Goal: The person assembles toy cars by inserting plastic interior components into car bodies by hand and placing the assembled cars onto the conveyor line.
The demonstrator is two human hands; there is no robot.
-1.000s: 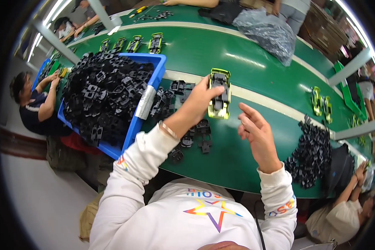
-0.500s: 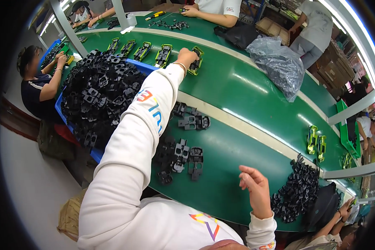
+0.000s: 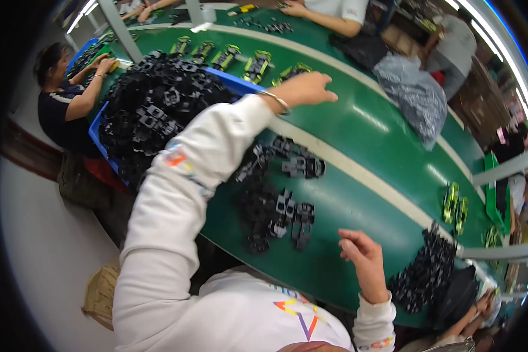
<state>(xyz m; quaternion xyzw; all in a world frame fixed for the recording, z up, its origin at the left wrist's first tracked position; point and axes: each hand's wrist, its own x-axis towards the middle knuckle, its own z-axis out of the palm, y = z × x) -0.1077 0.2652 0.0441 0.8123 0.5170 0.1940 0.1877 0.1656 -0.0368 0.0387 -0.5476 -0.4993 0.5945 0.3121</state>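
Extends left hand [image 3: 304, 90], loosely open and empty, just beside a yellow-green toy car [image 3: 293, 71] beyond and right of the blue bin [image 3: 236, 81]; holds right hand [image 3: 364, 259] half-curled, empty, well right of the bin.

A factory workshop: green worktable [image 3: 352, 205], blue bin [image 3: 232, 82] of black parts [image 3: 158, 105] at ten o'clock, toy cars [image 3: 257, 66] lined at eleven, worker [image 3: 337, 16] at one.

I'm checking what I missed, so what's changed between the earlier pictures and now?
The left hand carried a green-and-black toy car piece forward, set it at the right end of the row of similar pieces, let go and moved right. The right hand stayed empty; the blue bin is still heaped with black parts.
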